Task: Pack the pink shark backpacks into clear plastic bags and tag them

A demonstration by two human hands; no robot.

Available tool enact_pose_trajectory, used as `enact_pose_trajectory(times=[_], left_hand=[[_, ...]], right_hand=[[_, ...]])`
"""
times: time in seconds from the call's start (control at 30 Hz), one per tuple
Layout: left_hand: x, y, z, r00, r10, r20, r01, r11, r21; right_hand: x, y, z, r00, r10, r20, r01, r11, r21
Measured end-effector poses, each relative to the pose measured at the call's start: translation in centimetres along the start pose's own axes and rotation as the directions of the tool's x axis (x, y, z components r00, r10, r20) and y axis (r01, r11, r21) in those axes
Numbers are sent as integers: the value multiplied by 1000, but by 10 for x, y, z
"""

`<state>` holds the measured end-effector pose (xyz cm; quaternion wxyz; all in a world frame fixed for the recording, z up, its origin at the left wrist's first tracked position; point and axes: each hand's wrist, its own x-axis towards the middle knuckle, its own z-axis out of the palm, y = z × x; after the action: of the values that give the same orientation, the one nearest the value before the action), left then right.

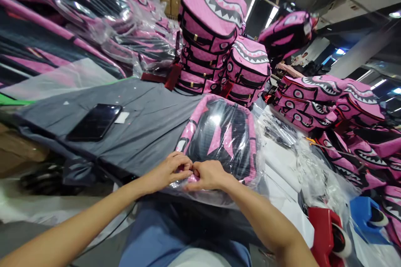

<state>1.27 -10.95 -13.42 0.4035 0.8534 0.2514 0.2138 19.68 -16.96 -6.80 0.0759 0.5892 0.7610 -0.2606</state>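
Observation:
A pink and black backpack (232,133) lies flat on the grey cloth-covered table in front of me, inside a clear plastic bag (252,162). Both hands meet at the near edge of the bag. My left hand (178,169) has its fingers curled in a pinch at the plastic. Beside it, almost touching, my right hand (208,175) is also closed, thumb and fingers gathered on the bag's edge. The fingertips partly hide the bit of plastic between them.
A black phone (95,122) lies left on the table cloth (150,108). Stacked pink backpacks (209,29) stand behind, and bagged ones (125,29) pile up at left. Red (326,233) and blue (366,217) tape dispensers sit at right, near loose plastic bags (319,175).

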Motion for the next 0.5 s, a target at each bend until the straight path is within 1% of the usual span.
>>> enact_pose_trajectory(times=[0.07, 0.1, 0.13, 0.17, 0.2, 0.23, 0.27, 0.3, 0.33, 0.37, 0.4, 0.43, 0.47, 0.5], left_hand=[[1, 3, -3, 1000, -9, 11, 9, 999, 46], [2, 6, -6, 1000, -12, 14, 10, 997, 72], [4, 9, -11, 1000, -11, 14, 10, 995, 97], [5, 13, -17, 1000, -10, 13, 9, 993, 121], [7, 16, -23, 1000, -11, -2, 11, 991, 137], [8, 19, -28, 999, -9, -34, 14, 989, 147], [8, 22, -32, 997, 3, -78, 9, 987, 159], [7, 23, -34, 993, 33, -117, -11, 983, 181], [6, 23, -33, 986, 83, -142, -50, 974, 220], [3, 21, -29, 979, 150, -140, -107, 956, 275], [0, 17, -23, 969, 226, -99, -180, 923, 340], [-4, 13, -15, 956, 294, -23, -260, 878, 402], [-7, 8, -9, 941, 334, 51, -320, 833, 452], [-10, 3, -4, 934, 343, 98, -345, 800, 491]], right_hand=[[15, -3, 2, 998, 24, 63, -21, 999, -40], [20, -2, 1, 996, 17, 86, -14, 999, -32], [21, -1, -1, 997, 5, 83, -5, 1000, -2], [18, 1, -4, 999, -10, 43, 8, 998, 54], [10, 6, -7, 999, -23, -44, 29, 990, 136], [-2, 12, -9, 985, -19, -173, 60, 970, 234], [-18, 19, -10, 946, 15, -325, 100, 938, 333], [-37, 29, -9, 874, 82, -480, 145, 897, 418], [-59, 41, -5, 778, 179, -603, 175, 859, 481], [-82, 53, 2, 672, 282, -684, 182, 834, 521], [-105, 66, 11, 557, 376, -740, 165, 823, 543], [-128, 79, 23, 452, 447, -772, 132, 822, 553], [-149, 91, 38, 405, 495, -769, 86, 816, 571], [-169, 102, 54, 352, 547, -760, 41, 802, 596]])
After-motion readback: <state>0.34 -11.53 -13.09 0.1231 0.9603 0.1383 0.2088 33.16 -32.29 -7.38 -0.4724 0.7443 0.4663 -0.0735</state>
